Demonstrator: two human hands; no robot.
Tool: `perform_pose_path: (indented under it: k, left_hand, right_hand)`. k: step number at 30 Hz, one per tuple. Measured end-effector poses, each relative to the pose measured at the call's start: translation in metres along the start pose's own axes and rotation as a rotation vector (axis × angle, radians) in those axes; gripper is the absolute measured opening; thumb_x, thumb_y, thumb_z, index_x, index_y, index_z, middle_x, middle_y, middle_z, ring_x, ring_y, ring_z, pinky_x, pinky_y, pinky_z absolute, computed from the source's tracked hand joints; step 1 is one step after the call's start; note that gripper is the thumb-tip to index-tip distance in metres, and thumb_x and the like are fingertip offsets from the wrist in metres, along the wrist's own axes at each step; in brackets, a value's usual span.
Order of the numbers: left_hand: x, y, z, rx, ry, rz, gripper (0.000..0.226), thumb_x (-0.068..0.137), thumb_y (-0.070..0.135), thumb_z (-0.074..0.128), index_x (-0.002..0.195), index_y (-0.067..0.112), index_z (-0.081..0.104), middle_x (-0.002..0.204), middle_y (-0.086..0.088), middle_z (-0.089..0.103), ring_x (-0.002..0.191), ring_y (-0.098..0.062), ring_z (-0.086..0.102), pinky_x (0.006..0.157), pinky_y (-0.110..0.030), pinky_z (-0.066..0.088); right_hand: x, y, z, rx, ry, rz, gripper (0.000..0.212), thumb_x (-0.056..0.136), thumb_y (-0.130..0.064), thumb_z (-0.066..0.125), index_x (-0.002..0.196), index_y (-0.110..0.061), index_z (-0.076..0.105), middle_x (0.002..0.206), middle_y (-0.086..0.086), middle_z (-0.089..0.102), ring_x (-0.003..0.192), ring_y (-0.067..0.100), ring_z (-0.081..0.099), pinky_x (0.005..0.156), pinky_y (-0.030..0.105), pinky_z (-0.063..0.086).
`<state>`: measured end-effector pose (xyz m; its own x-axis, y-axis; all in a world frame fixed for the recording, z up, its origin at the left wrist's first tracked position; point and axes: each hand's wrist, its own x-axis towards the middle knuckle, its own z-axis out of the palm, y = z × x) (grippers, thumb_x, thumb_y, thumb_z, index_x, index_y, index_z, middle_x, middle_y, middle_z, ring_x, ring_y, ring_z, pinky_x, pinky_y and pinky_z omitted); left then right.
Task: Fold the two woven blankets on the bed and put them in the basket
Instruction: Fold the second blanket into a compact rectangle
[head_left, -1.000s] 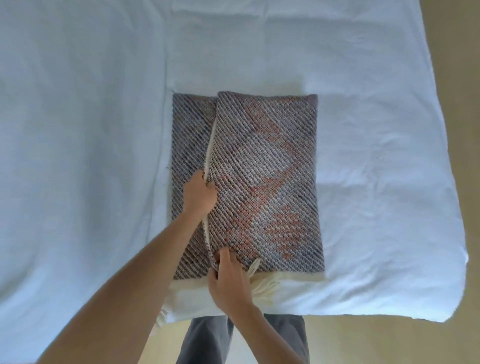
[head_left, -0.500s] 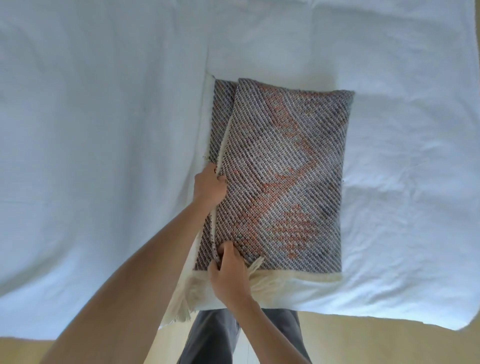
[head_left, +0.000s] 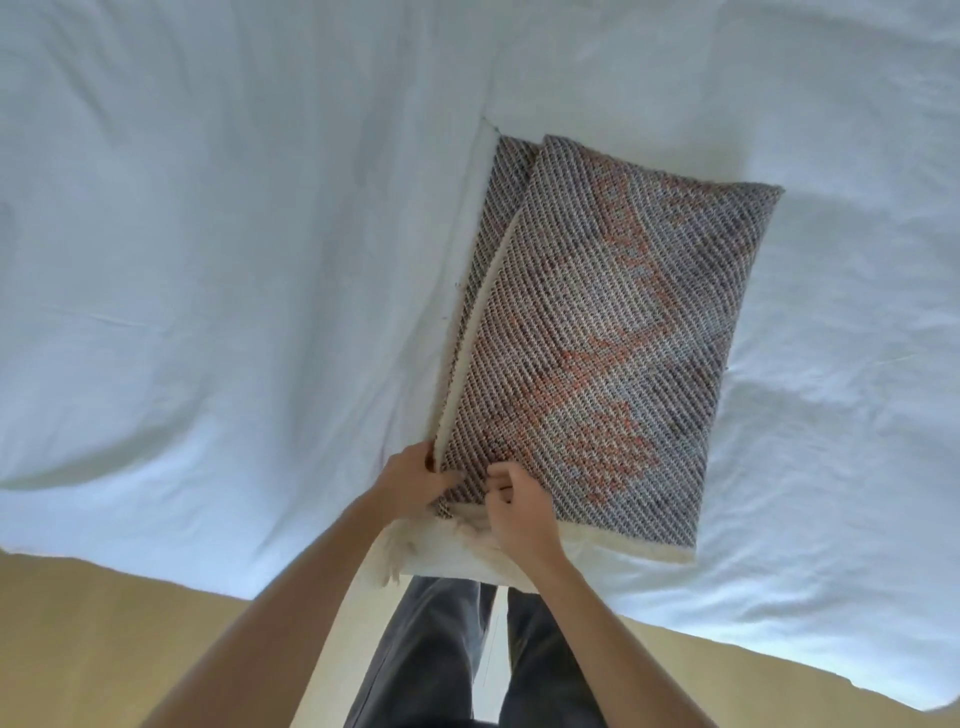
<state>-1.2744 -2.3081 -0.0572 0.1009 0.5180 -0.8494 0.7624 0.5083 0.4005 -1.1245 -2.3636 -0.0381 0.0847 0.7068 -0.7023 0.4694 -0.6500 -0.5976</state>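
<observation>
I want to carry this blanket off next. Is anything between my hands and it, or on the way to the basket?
Nothing separates them: the left hand and right hand already touch the folded woven blanket at its near corner. No basket is in view, so that route cannot be judged.

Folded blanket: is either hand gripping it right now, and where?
Both. The left hand pinches the folded woven blanket at its near-left corner by the cream edge; the right hand grips the near edge beside it, above the fringe.
</observation>
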Motion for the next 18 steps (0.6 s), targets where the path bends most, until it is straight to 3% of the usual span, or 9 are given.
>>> perform_pose_path:
  k: [5,10,13,18]
  left_hand:
    - [-0.024,-0.031,0.026,0.056,0.018,-0.082,0.032,0.082,0.06,0.055,0.084,0.028,0.055,0.077,0.012,0.062,0.067,-0.005,0.055,0.054,-0.018,0.038]
    - [-0.026,-0.039,0.028,0.263,0.114,-0.183,0.03,0.087,0.025,0.05,0.114,0.021,0.062,0.109,-0.003,0.063,0.093,-0.019,0.06,0.074,-0.031,0.052]
    - [-0.024,-0.031,0.025,0.292,0.218,-0.202,0.03,0.087,0.014,0.05,0.116,0.017,0.059,0.113,-0.007,0.054,0.106,-0.026,0.054,0.085,-0.04,0.051]
    - [-0.028,-0.022,0.034,0.205,0.502,-0.059,0.026,0.078,0.0,0.048,0.1,0.014,0.043,0.101,-0.002,0.045,0.093,-0.022,0.045,0.074,-0.032,0.043]
  right_hand:
    - [0.003,0.007,-0.015,-0.126,-0.055,-0.048,0.026,0.092,-0.011,0.05,0.116,-0.017,0.057,0.099,-0.011,0.057,0.088,0.001,0.053,0.072,0.008,0.039]
    - [0.004,0.002,-0.018,-0.241,-0.135,-0.106,0.026,0.093,-0.013,0.048,0.117,-0.017,0.056,0.109,-0.004,0.06,0.092,0.007,0.054,0.08,0.021,0.047]
    - [0.009,-0.007,-0.02,-0.328,-0.158,-0.183,0.029,0.094,-0.014,0.046,0.123,-0.016,0.053,0.109,-0.002,0.059,0.093,0.012,0.056,0.083,0.029,0.05]
    - [0.034,-0.028,-0.016,-0.625,-0.144,-0.462,0.046,0.093,-0.007,0.041,0.137,-0.021,0.04,0.119,0.008,0.049,0.111,0.024,0.044,0.093,0.038,0.043]
